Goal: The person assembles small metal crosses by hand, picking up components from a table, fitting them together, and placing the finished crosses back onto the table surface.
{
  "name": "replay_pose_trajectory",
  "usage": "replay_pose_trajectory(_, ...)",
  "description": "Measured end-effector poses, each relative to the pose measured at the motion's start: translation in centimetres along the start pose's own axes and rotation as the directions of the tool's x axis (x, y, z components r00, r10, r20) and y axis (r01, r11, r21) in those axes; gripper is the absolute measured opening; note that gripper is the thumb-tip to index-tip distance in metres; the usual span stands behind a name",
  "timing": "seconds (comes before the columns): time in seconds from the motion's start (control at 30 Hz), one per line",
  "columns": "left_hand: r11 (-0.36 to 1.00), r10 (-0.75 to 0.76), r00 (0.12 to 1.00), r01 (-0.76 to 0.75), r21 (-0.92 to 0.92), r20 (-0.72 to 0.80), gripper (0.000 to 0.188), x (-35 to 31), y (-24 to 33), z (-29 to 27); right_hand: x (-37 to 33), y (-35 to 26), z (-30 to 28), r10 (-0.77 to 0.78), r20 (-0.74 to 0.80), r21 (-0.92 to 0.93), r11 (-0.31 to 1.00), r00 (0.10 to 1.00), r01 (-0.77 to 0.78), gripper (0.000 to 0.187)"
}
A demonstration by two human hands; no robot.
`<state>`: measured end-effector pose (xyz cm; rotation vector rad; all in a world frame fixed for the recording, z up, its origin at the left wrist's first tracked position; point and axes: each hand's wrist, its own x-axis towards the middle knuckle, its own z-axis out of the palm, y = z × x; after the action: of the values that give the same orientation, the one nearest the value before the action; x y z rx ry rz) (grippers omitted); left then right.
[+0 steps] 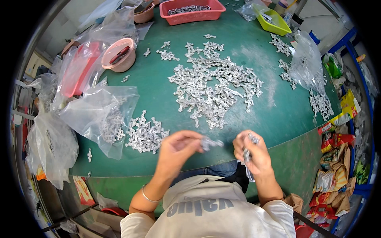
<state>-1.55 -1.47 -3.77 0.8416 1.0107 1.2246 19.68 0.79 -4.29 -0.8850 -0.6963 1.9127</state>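
My left hand [178,150] pinches a small grey metal part [212,143] between thumb and fingers; motion blurs its outline. Closed around another grey metal casting [247,152] is my right hand [254,150], held a short way to the right; how many pieces it has cannot be made out. Beyond both hands, a broad heap of similar silvery castings [210,85] lies on the green tabletop [154,107]. A smaller pile of castings [146,134] sits left of my left hand, beside a clear plastic bag [93,111] with more of them at its mouth.
A red tray [192,16] of metal parts stands at the far edge. Left of the heap is a pink bucket [127,59] with a red-handled tool. A yellow-green basket [274,25] and a clear bag [307,63] are at right, near scattered castings. Packets [333,174] hang on the right.
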Motion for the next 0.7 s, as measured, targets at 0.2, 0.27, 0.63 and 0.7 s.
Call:
replay_pose_trajectory(0.2, 0.363, 0.420, 0.907, -0.127, 0.923, -0.040, 0.016, 0.0, 1.4, -5.6, 1.1, 0.1, -0.1, 0.055, -0.092, 0.399, 0.917, 0.994, -0.014, 0.022)
replay_pose_trajectory(0.27, 0.130, 0.521, 0.854, -0.076, 0.989, -0.003, 0.016, -0.3, 1.2, -5.9, 1.2, 0.3, 0.2, 0.049, -0.113, 0.416, 0.910, 0.992, 0.002, 0.023)
replay_pose_trajectory(0.63, 0.703, 0.364, 0.914, -0.397, 0.590, 0.181, 0.028, -1.3, -1.5, 5.4, 0.4, 1.3, 3.5, -0.127, -0.202, 0.240, 0.955, 0.971, 0.175, 0.022)
replay_pose_trajectory(0.7, 0.790, 0.330, 0.931, -0.362, 0.495, 0.154, 0.024, -1.1, -2.2, 5.5, 0.5, 1.6, 3.4, -0.183, -0.197, 0.221, 0.949, 0.963, 0.225, 0.022)
